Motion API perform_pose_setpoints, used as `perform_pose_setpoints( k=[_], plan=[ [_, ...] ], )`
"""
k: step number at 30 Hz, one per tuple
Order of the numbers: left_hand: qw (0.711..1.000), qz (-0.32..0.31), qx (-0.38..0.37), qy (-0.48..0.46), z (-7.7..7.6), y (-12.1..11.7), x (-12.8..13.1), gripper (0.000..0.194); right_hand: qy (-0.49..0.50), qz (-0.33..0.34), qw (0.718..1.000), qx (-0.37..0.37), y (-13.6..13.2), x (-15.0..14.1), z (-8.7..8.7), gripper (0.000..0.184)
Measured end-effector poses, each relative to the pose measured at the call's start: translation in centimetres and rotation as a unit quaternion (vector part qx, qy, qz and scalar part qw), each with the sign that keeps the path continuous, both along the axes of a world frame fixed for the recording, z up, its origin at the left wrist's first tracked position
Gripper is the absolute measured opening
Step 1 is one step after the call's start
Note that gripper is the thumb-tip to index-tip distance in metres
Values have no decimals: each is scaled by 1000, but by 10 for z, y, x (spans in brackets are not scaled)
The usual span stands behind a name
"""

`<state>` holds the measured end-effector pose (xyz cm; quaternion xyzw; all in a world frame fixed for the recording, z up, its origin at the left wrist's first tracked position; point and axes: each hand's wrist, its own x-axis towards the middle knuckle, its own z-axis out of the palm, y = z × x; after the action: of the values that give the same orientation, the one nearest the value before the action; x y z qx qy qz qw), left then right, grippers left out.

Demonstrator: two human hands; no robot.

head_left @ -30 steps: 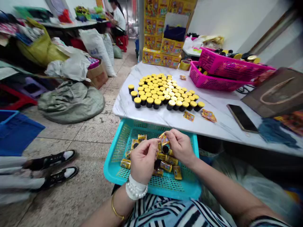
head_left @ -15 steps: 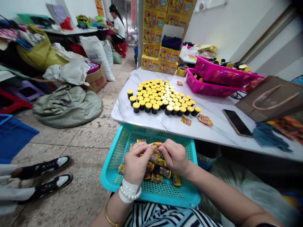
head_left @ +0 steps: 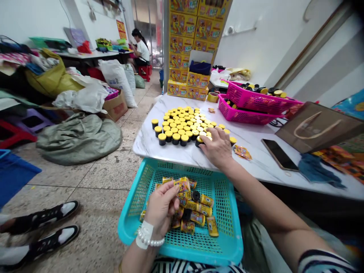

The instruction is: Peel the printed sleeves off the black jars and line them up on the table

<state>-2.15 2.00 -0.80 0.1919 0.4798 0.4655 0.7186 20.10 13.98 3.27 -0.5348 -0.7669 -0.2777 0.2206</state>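
My left hand point(head_left: 162, 204) is closed over the teal basket, pinching a yellow-orange printed plastic sleeve point(head_left: 182, 184) between thumb and fingers. Below it in the teal basket point(head_left: 129, 201) lie several small tubs wrapped in similar printed sleeves point(head_left: 212, 226); a black tub end point(head_left: 196, 195) shows among them. My right hand point(head_left: 217, 149) is over the table, fingers apart above the front right of a group of black tubs with yellow lids point(head_left: 176, 137). Its thumb is at a front tub point(head_left: 199, 141); whether the fingers grip one is hidden. A small pile of flat printed sleeves point(head_left: 242, 152) lies right of that hand.
On the marble-patterned table point(head_left: 153, 151) are stacked pink baskets point(head_left: 250, 113), a phone point(head_left: 279, 154), a brown paper bag point(head_left: 318, 123) and yellow cartons point(head_left: 182, 47). A person point(head_left: 141, 49) sits in the background. Another person's shoes point(head_left: 58, 212) are at the left.
My right hand has left the sleeve that both hands held and moved up and forward to the tubs on the table. My left hand still holds the sleeve. The view has tilted up slightly.
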Motion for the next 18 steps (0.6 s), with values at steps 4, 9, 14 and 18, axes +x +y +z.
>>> perform_pose_setpoints(
  k=[4, 9, 14, 18],
  plan=[
    [997, -23, -17, -65, 2, 6, -5, 31, -32, 34, 999, -5, 6, 1, -9, 13],
    [990, -15, -33, -138, 1, 19, -7, 24, 71, 106, 991, -38, -5, -5, -2, 13],
    [982, 16, -59, -177, -3, 26, -5, 16, 444, 226, 839, -216, -49, -19, 11, 36],
    [978, 2, -55, -201, -2, 25, -1, 16, 578, 245, 683, -373, -73, -30, 2, 28]
  ],
)
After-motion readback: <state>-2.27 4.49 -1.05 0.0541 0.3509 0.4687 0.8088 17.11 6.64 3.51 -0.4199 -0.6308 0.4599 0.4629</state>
